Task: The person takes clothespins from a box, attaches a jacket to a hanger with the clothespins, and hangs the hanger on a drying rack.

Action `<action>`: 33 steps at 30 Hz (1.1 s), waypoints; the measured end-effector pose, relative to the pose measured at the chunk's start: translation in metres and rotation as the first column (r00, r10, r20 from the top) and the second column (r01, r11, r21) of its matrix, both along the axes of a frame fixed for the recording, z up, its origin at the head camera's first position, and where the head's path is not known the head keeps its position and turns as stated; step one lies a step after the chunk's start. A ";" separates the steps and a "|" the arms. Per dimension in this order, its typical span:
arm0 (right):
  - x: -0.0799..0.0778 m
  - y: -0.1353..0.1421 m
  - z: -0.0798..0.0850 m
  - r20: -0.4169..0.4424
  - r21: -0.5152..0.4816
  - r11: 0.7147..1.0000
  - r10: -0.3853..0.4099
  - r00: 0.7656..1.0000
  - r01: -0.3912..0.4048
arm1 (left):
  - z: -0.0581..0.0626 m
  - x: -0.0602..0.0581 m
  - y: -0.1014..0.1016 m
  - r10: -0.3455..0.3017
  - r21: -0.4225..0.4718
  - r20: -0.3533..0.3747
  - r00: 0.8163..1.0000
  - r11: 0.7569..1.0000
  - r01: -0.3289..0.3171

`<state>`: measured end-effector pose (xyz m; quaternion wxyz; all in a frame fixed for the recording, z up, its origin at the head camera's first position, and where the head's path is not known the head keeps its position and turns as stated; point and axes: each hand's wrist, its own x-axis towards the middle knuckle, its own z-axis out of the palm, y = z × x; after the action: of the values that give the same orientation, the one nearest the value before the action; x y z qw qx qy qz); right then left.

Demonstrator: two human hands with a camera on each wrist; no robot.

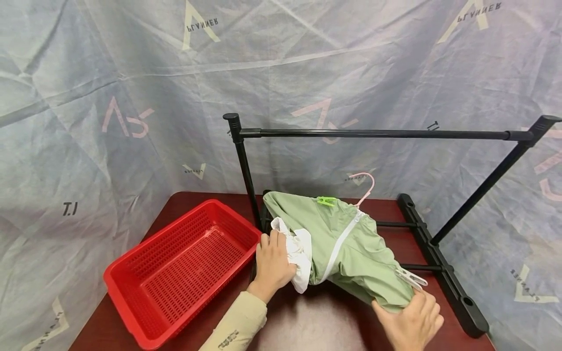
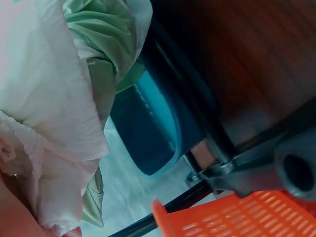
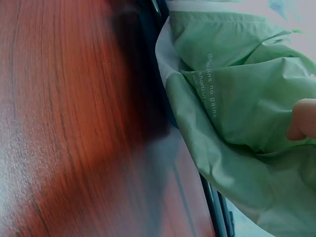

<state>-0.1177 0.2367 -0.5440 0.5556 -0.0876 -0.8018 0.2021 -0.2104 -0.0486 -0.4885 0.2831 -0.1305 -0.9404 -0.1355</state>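
Observation:
A light green jacket (image 1: 298,212) with a white zip (image 1: 342,241) lies spread over the lower part of the black rack, a pink hanger (image 1: 368,187) poking out at its collar. My left hand (image 1: 273,261) grips crumpled white cloth (image 1: 302,251) at the jacket's left side; this cloth also fills much of the left wrist view. At the lower right, my right hand (image 1: 412,319) holds the end of the jacket's sleeve between thumb and fingers. Right above those fingers a white clothespin (image 1: 410,279) is clipped on the sleeve. Near the collar sits a bright green clothespin (image 1: 326,201).
To the left, a red plastic basket (image 1: 193,265) stands on the dark red table (image 1: 316,326). The rack's black top bar (image 1: 382,133) spans above the jacket, and its foot (image 1: 443,263) runs along the right. In the left wrist view a teal container (image 2: 145,128) shows beneath the jacket.

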 end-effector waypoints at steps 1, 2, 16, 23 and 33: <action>0.000 0.000 0.001 -0.001 0.006 1.000 0.000 1.000 0.000 | -0.002 0.000 0.000 0.001 0.004 0.003 1.000 1.000 -0.001; 0.000 0.000 0.001 -0.001 0.010 1.000 0.000 1.000 0.000 | -0.003 0.000 0.000 0.002 0.007 0.006 1.000 1.000 -0.002; -0.003 0.000 0.006 -0.036 0.051 0.998 -0.019 0.999 0.021 | -0.024 0.002 -0.005 -0.012 0.064 0.065 0.998 0.998 0.008; -0.005 0.004 0.013 -0.071 0.107 0.993 -0.035 0.997 0.042 | -0.034 0.004 -0.006 -0.014 0.096 0.085 0.996 0.995 0.006; -0.009 0.006 0.026 -0.111 0.188 0.980 -0.039 0.993 0.060 | -0.048 0.007 -0.006 -0.015 0.139 0.109 0.994 0.990 0.000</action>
<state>-0.1269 0.2430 -0.5178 0.6085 -0.0430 -0.7841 0.1148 -0.2036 -0.0550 -0.5362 0.2386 -0.1065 -0.9425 -0.2085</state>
